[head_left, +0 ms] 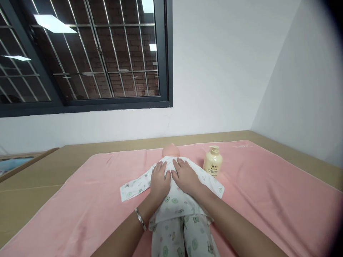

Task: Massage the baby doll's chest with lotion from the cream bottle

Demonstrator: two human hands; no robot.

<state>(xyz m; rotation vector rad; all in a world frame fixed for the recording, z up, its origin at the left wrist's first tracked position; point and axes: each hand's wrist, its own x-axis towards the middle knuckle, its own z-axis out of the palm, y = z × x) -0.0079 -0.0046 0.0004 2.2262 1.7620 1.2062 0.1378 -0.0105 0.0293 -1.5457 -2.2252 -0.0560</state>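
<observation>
Palms lie flat and side by side on the chest of a baby doll [177, 200]: the left hand [159, 180] and the right hand [186, 176] both have the grip spread, fingers extended and pressed down on the printed top, thumbs nearly touching, pinching nothing. A bracelet [140, 219] circles the left wrist. The doll lies on its back with its head [170, 150] away from the person and its legs toward the camera; it already wears a white patterned top and matching trousers, and one sleeve [134, 187] lies out flat to the left. By the look of it the dressing is largely done, with smoothing under way. Just right of the doll's shoulder stands a cream pump bottle [212, 162], untouched. Everything rests on a pink towel [268, 200] over a tan worktop [40, 171], set in a white-walled corner beneath a barred window [80, 53].
</observation>
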